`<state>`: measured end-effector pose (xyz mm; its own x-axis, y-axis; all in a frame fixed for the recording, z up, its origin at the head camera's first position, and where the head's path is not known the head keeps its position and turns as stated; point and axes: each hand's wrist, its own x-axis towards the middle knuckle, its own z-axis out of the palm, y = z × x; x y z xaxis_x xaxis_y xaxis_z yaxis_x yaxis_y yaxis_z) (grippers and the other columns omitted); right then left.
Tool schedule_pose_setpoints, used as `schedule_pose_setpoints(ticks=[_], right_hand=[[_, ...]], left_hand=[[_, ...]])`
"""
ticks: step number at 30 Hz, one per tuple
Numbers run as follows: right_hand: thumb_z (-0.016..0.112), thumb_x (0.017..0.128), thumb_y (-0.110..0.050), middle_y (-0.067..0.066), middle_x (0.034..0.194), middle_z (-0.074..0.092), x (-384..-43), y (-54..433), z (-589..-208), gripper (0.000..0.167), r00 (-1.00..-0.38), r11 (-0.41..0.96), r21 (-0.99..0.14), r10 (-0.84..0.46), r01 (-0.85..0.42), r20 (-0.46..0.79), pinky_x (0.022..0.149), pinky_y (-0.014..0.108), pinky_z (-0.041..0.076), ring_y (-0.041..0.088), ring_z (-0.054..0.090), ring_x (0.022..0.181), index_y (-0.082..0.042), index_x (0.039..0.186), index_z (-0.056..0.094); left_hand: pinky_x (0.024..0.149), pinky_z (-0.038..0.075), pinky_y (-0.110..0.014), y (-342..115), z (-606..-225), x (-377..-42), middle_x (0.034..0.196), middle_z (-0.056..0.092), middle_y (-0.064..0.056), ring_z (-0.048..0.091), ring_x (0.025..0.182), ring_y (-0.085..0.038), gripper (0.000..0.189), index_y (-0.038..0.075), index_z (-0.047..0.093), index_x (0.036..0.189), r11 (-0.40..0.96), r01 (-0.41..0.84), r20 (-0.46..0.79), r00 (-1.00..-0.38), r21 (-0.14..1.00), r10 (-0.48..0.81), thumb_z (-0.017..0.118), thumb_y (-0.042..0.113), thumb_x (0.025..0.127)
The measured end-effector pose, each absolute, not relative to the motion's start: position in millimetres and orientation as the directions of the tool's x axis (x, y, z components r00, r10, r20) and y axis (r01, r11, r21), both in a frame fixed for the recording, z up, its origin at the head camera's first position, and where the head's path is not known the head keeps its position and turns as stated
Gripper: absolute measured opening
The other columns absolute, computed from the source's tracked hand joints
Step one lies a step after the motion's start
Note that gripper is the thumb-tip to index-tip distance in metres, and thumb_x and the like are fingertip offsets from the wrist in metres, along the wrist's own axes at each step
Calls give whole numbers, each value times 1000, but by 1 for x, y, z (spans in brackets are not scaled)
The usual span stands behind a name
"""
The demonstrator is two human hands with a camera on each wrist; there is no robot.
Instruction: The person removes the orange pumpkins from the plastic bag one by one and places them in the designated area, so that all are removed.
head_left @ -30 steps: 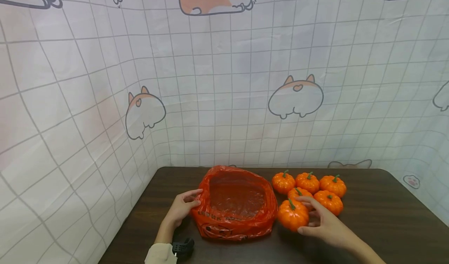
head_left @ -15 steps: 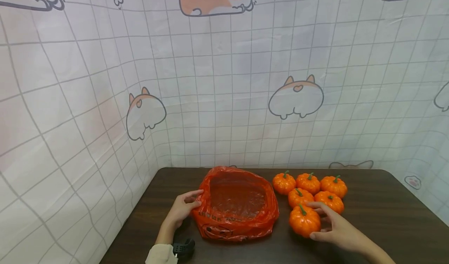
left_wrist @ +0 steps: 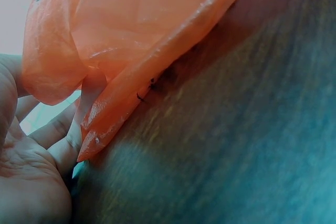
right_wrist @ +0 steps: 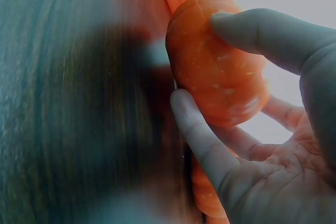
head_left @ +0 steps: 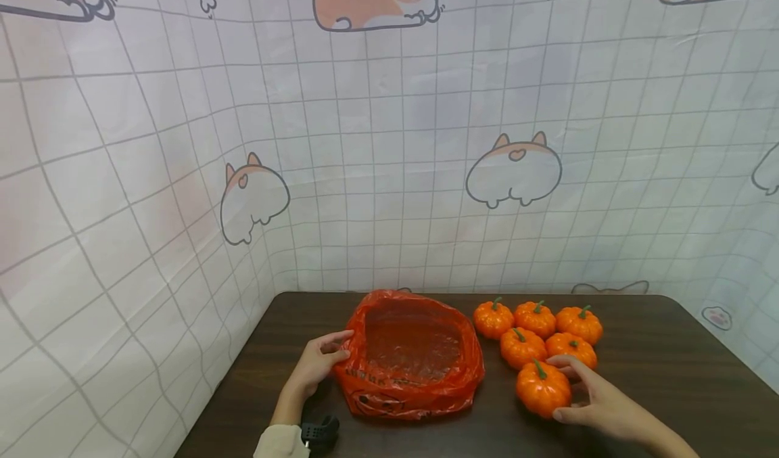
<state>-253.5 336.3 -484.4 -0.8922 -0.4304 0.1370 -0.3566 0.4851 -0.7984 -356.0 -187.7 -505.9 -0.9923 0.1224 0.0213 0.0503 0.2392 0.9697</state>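
Right hand (head_left: 599,404) fingers curled round pumpkin (head_left: 543,390), right of orange bag (head_left: 410,356). Left hand (head_left: 318,363) pinches bag's left rim. Bag's print illegible.

Left hand (head_left: 316,364) lies low, fingers curled in a pinch; right hand (head_left: 593,397) reaches forward, fingers curved in a grip.

Head view bright, evenly lit, soft shadows, edges bowed; both wrist views close, blurred, teal-tinted.
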Motion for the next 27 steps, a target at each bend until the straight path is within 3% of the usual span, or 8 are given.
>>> schedule_pose_setpoints(ticks=[11,19,23,27], right_hand=[[77,91,-17,27,128,52,-251,345,-482,72,-911,525,-795,-403,-305,83,78,25,57,2,62,101,2,147,35],[81,88,-28,16,127,61,-248,346,-482,69,-929,650,-684,-350,-331,117,75,24,51,-6,56,103,-5,142,45],[81,87,-31,17,131,62,-247,347,-483,68,-935,682,-656,-337,-322,109,76,24,50,-7,56,105,-7,141,47],[80,89,-31,25,135,60,-248,349,-481,69,-940,686,-664,-330,-298,81,76,24,53,8,63,108,-4,142,46]], left_hand=[[73,53,-31,-188,-507,-358,104,69,-15,62,87,-19,40,9,67,136,246,51,21,-993,968,120,68,8,96],[73,52,-32,-189,-507,-357,103,69,-15,61,87,-19,41,8,66,136,252,60,29,-992,966,124,68,7,96],[73,52,-32,-188,-507,-357,103,69,-15,61,87,-19,40,8,66,136,255,61,30,-992,965,125,68,7,96],[74,53,-32,-188,-507,-357,104,70,-14,62,87,-19,40,9,66,136,255,52,22,-992,966,120,68,7,96]])
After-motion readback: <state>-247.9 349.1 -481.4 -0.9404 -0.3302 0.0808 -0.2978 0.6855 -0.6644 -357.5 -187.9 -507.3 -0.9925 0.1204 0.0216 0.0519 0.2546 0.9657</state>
